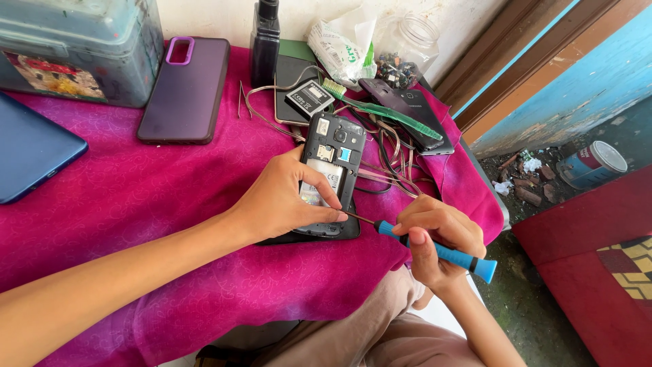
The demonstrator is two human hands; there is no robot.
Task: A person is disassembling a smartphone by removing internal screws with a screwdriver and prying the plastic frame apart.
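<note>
Under my left hand [282,200], fingers pressing its edges, lies the light, fragile opened phone [331,170], while my right hand [438,238] pinches the slim blue screwdriver [435,250].

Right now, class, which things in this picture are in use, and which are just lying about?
In use: opened phone, steadied by the left hand; blue-handled screwdriver, gripped by the right hand.

Lying about: purple phone case, loose battery, green toothbrush, glass jar, blue tablet.

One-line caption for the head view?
Left hand steadies an opened phone on pink cloth; right hand applies a blue screwdriver.
</note>
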